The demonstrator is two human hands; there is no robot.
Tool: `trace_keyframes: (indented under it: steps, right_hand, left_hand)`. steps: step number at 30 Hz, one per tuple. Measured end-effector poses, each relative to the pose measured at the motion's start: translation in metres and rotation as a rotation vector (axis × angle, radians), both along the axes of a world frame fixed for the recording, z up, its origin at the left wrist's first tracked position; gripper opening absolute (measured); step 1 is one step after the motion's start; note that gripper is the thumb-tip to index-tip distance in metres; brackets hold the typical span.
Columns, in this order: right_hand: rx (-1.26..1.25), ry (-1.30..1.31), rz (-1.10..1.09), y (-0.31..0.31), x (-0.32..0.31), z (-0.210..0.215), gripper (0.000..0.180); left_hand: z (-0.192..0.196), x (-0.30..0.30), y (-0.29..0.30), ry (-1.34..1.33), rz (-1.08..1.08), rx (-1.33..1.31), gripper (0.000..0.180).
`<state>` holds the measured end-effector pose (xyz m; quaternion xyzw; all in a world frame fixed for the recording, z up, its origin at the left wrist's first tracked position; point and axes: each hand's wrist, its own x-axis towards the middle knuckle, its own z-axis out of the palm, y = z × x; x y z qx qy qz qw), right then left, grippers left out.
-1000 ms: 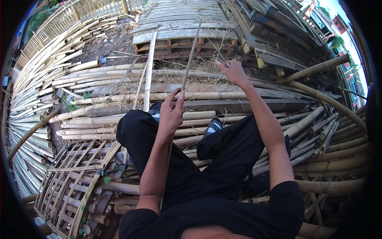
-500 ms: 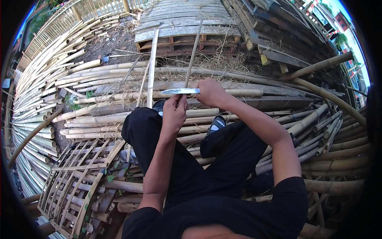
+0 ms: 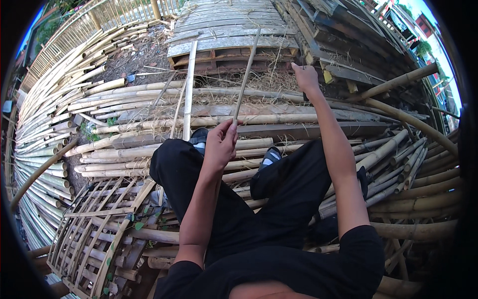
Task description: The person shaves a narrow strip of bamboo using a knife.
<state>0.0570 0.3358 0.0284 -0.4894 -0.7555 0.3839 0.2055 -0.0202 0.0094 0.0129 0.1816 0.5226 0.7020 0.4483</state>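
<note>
I sit on a heap of bamboo poles, legs in black trousers stretched forward. My left hand (image 3: 221, 142) is closed around the lower end of a thin bamboo strip (image 3: 246, 74), which stands up and leans away from me. My right hand (image 3: 306, 77) is stretched far forward to the right of the strip, fingers closed. The knife it grips is almost wholly hidden behind the hand. A wider split bamboo slat (image 3: 188, 89) lies left of the strip, apart from both hands.
Long bamboo poles (image 3: 59, 109) are stacked to the left and under my legs. A woven bamboo lattice panel (image 3: 94, 234) lies at lower left. A wooden pallet platform (image 3: 229, 35) stands ahead, with thick poles (image 3: 398, 119) on the right.
Half a second ago my right hand held a knife blade across the strip next to my left hand. It has since swung forward and to the right, away from the strip. My left hand stayed put.
</note>
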Motion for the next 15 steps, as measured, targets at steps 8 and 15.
trace_keyframes:
  steps: [8,15]
  right_hand:
    - [-0.515,0.318,0.369,-0.094,-0.018,0.026,0.032]
    - [-0.294,0.092,0.61,-0.117,-0.015,0.025,0.036]
  left_hand:
    - [-0.003,0.009,0.004,0.058,-0.168,-0.068,0.028]
    - [0.001,0.004,0.013,-0.029,-0.071,-0.017,0.027]
